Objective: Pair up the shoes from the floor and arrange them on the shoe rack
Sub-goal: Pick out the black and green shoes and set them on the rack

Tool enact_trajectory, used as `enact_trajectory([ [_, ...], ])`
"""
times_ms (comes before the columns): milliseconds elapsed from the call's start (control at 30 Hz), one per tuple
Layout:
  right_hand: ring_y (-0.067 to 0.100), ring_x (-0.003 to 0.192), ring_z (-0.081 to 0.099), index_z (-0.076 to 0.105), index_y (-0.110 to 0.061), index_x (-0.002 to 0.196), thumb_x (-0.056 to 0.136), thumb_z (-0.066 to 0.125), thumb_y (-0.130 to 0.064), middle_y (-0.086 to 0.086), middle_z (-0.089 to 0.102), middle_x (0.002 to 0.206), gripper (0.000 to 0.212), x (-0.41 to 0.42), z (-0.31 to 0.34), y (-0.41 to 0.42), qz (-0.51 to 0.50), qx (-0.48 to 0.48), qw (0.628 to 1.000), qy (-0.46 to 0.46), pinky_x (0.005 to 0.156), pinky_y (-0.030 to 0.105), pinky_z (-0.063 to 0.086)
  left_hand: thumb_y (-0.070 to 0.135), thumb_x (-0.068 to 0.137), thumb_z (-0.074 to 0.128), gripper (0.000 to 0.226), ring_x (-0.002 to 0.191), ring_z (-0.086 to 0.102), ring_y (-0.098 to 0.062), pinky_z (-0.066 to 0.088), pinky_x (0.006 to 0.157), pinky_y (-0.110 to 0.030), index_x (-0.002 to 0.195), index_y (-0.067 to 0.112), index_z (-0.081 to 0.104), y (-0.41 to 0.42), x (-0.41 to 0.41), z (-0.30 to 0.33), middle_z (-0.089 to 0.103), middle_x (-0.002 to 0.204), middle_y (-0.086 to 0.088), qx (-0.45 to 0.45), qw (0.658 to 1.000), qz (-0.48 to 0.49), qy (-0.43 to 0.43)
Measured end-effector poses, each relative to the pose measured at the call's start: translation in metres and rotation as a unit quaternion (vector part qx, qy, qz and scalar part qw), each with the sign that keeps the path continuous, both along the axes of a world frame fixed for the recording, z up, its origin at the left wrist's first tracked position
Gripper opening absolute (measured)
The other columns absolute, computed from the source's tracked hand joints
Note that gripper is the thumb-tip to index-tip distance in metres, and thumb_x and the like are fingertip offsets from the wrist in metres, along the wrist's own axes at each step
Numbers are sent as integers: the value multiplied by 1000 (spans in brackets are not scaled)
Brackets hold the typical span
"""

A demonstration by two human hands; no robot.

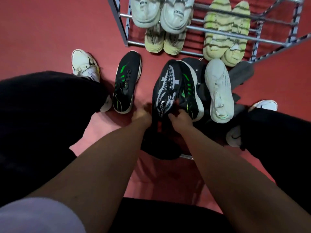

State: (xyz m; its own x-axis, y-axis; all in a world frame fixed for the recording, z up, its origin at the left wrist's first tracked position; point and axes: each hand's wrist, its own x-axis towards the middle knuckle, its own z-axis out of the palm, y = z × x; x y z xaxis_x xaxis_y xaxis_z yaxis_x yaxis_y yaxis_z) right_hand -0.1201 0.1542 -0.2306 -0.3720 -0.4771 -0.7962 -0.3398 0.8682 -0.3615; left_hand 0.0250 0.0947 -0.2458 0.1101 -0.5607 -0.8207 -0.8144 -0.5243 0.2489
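My right hand (180, 117) grips the heel end of a black and green shoe (192, 96) in the floor pile. A black shoe with a white pattern (168, 84) lies partly over that shoe, and another dark shoe (159, 142) lies below them. My left hand (141, 115) is blurred beside the patterned shoe's heel, so I cannot tell whether it holds anything. A second black and green shoe (127, 81) lies alone on the floor to the left. To the right, a single white shoe (218, 91) rests on dark shoes. The metal shoe rack (218, 28) stands at the top.
The rack holds a white pair (161, 12), a yellowish pair (165, 41) beneath it and a pale green striped pair (225, 31) on the right. My own feet in white sneakers (84, 64) (262, 105) and black trousers flank the pile on the red floor (50, 31).
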Motion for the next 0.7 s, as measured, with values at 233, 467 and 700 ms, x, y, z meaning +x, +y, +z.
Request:
enact_trajectory([
  [233,34,110,62,54,-2,121,82,71,-39,16,64,120,56,9,-21,-27,-34,30,999,9,92,37,49,16,94,50,38,122,56,-31,42,99,-30,133,16,54,0,-6,-14,60,133,-15,27,999,-15,41],
  [467,38,106,62,54,-15,116,93,49,-36,16,66,113,32,12,3,-21,90,10,987,133,85,42,48,6,88,40,41,118,51,-33,43,95,-38,121,20,60,-18,5,-7,56,126,-10,-153,985,-28,-80],
  [700,32,104,56,58,-20,108,82,58,-18,9,58,110,26,-9,3,-8,-7,-197,928,315,83,41,46,13,81,47,24,86,66,-32,38,82,-34,98,-1,57,-39,41,-19,67,90,-24,-113,963,211,-127],
])
